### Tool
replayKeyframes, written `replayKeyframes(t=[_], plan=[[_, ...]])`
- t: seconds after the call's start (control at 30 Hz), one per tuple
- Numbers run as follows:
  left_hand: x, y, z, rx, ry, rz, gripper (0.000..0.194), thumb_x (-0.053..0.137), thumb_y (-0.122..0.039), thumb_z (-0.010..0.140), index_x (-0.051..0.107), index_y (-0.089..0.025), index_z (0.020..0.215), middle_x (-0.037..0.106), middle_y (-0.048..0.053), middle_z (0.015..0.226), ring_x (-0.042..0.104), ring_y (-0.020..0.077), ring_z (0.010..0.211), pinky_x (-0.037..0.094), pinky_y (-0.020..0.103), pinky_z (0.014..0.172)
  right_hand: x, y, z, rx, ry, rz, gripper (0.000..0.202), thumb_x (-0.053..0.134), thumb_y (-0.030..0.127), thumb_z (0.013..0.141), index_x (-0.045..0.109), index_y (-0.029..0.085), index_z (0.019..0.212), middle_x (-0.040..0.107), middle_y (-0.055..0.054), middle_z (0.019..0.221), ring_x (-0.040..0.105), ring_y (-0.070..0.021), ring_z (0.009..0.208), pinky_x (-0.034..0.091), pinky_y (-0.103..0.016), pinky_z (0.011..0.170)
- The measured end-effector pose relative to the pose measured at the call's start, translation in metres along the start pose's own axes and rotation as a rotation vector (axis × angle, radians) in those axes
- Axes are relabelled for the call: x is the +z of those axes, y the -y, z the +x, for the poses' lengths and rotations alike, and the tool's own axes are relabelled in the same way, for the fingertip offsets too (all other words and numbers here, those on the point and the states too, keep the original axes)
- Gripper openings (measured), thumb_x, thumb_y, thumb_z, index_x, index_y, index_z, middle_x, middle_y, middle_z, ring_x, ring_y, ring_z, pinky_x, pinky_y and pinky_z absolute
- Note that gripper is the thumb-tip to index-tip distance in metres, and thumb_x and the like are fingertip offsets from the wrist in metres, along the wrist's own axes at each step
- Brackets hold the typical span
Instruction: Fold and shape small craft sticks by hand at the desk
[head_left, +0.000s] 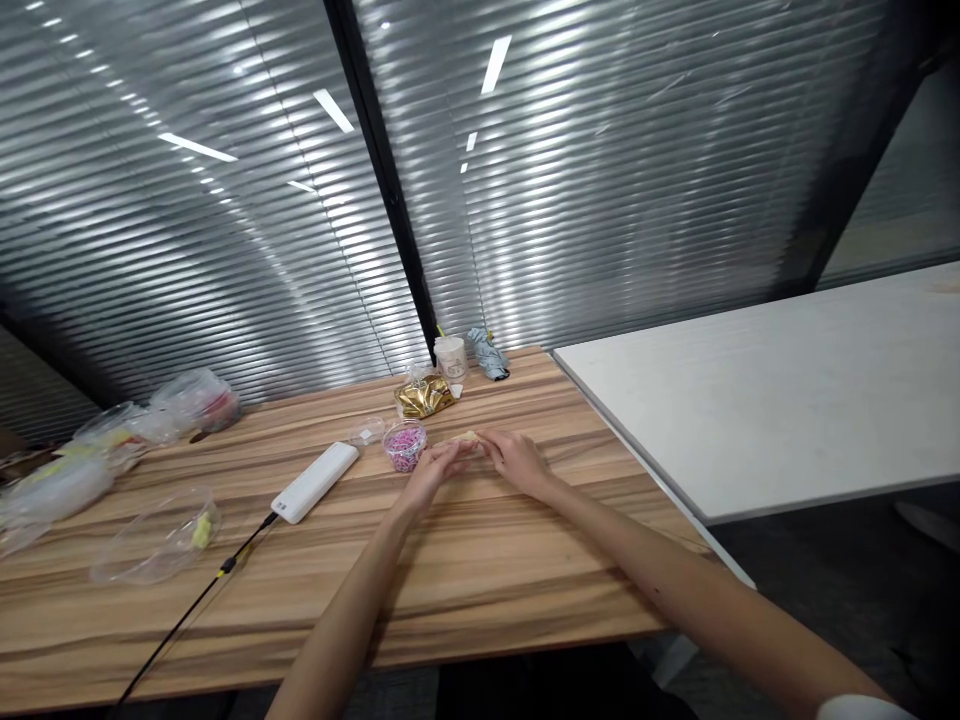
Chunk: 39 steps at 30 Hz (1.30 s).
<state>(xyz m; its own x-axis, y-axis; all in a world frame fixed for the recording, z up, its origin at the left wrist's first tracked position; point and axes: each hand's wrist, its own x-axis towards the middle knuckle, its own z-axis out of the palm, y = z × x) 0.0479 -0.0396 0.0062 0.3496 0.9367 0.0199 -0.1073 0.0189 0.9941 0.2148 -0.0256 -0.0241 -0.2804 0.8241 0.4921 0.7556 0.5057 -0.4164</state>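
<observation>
No lettering, number or brand can be read anywhere in view. Faint printing is seen on the white cup and dark marking on the gold packet, neither legible. Tiny marks are noted at the near end of the white power bank, too small to be made out.

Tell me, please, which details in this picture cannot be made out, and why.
All in the head view:
Pale item between left hand and right hand: what it is; small, partly covered by the hands.
Pink and purple pieces: their exact shapes; too small.
White cup: its print; too small, blurred.
Plastic packaging: its full extent; cut off by the left edge.
</observation>
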Motion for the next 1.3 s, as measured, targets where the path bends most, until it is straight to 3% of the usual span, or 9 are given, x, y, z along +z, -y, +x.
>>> replayKeyframes(t=[0.2,0.33,0.5,0.63,0.83,1.1,1.3], plan=[[0.000,0.005,0.003,0.004,-0.182,-0.054,0.029,0.064,-0.032,0.068,0.065,-0.009,0.086,0.064,0.014,0.098,0.058,0.0237,0.096,0.042,0.036,0.089,0.005,-0.015,0.007,0.101,-0.103,0.201,0.028,0.035,0.025,0.088,0.053,0.020,0.109,0.066,-0.001,0.074,0.060,-0.0150,0.067,0.041,-0.022,0.062],[-0.001,0.009,0.006,0.058,-0.278,0.033,0.036,0.067,-0.028,0.065,0.061,-0.013,0.097,0.066,0.009,0.093,0.062,0.0195,0.080,0.046,0.036,0.082,0.008,-0.018,0.008,0.069,-0.109,0.276,0.026,0.040,0.027,0.086,0.054,0.019,0.106,0.066,-0.003,0.083,0.060,-0.0158,0.074,0.043,-0.023,0.065],[-0.003,0.015,0.007,0.116,-0.231,0.151,0.042,0.066,-0.027,0.065,0.058,-0.016,0.105,0.064,0.007,0.095,0.062,0.0188,0.079,0.048,0.036,0.078,0.008,-0.011,0.004,-0.101,-0.013,0.244,0.024,0.044,0.027,0.085,0.053,0.022,0.107,0.063,-0.003,0.100,0.059,-0.0161,0.088,0.043,-0.025,0.074],[-0.004,0.019,0.008,0.158,-0.228,0.229,0.029,0.066,-0.027,0.065,0.064,-0.014,0.091,0.064,0.009,0.094,0.060,0.0196,0.081,0.046,0.034,0.080,0.006,-0.007,0.001,-0.178,0.067,0.217,0.023,0.044,0.027,0.086,0.052,0.021,0.106,0.064,-0.003,0.099,0.059,-0.0156,0.088,0.043,-0.024,0.074],[-0.003,0.016,0.007,0.169,-0.236,0.301,0.017,0.069,-0.023,0.060,0.065,-0.015,0.074,0.064,0.004,0.070,0.057,0.0160,0.064,0.045,0.029,0.069,0.003,-0.005,0.000,-0.185,0.095,0.160,0.021,0.045,0.027,0.085,0.052,0.020,0.104,0.064,-0.005,0.096,0.060,-0.0156,0.084,0.042,-0.024,0.071],[-0.002,0.013,0.006,0.160,-0.210,0.287,0.016,0.070,-0.024,0.059,0.064,-0.015,0.071,0.063,0.002,0.065,0.054,0.0142,0.060,0.042,0.025,0.062,0.007,-0.007,0.000,-0.195,0.057,0.202,0.026,0.047,0.026,0.084,0.051,0.020,0.109,0.062,-0.005,0.101,0.059,-0.0157,0.090,0.043,-0.025,0.075],[-0.005,0.008,0.005,0.221,-0.283,0.319,0.016,0.067,-0.029,0.062,0.061,-0.015,0.065,0.059,0.001,0.061,0.053,0.0132,0.059,0.040,0.022,0.057,0.005,-0.005,0.000,-0.165,0.030,0.240,0.035,0.051,0.032,0.081,0.049,0.020,0.114,0.061,-0.007,0.104,0.058,-0.0176,0.093,0.044,-0.028,0.077]])
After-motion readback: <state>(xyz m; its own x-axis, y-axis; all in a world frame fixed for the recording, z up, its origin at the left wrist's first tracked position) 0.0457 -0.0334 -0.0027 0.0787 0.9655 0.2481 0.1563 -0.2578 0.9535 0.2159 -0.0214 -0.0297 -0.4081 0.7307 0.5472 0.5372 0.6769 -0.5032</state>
